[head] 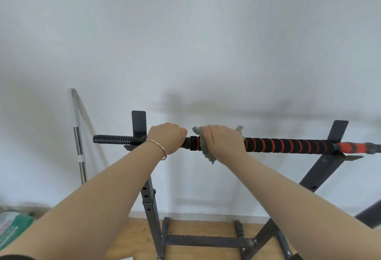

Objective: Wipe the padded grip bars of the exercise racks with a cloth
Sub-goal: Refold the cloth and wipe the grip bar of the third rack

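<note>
A long bar [288, 145] padded in black foam with red spiral stripes lies across two black rack uprights. My left hand [167, 137], a thin bangle on its wrist, grips the bar just right of the left upright [138, 124]. My right hand [223, 139] is wrapped over a grey fluffy cloth [206, 152] and holds it round the left end of the padding. Cloth ends stick out above and below the hand. The bar's ribbed black end [112, 139] juts out to the left.
The right upright [329, 156] slants down to a black floor frame [206, 240] on a wooden floor. A chrome and white pole [78, 136] leans on the white wall at left. A green and white bag [14, 226] lies at the lower left.
</note>
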